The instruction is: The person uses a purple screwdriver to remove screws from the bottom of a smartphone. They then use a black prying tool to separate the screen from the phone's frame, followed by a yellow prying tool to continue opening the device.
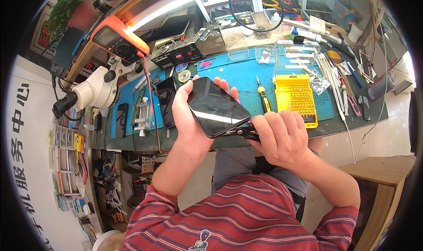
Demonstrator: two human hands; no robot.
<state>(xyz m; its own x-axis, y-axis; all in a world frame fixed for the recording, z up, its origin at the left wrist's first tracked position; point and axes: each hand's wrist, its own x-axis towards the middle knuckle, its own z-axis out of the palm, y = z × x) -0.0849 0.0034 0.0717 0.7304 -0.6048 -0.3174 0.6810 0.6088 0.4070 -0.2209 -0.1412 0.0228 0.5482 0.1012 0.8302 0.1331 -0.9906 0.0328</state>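
Note:
A black smartphone (pixel 216 102), its glossy screen facing up and reflecting a bright strip of light, rests tilted in my left hand (pixel 189 118). My left thumb lies along one long edge, and the fingertips wrap over the far side. My right hand (pixel 282 138) is closed around black-handled pliers (pixel 246 133). Their metal jaws meet the phone's lower right edge; whether they grip it I cannot tell. Beyond my right hand, a yellow-and-black screwdriver (pixel 264 97) lies beside an open yellow bit case (pixel 296 99).
A blue mat (pixel 246 70) covers the bench. Left stand a white microscope (pixel 90 92), an orange multimeter (pixel 119 39) with a hanging red lead, and a metal clamp fixture (pixel 142 116). Another dark phone (pixel 166 99) lies beside my left hand. Tweezers and tools crowd the right side.

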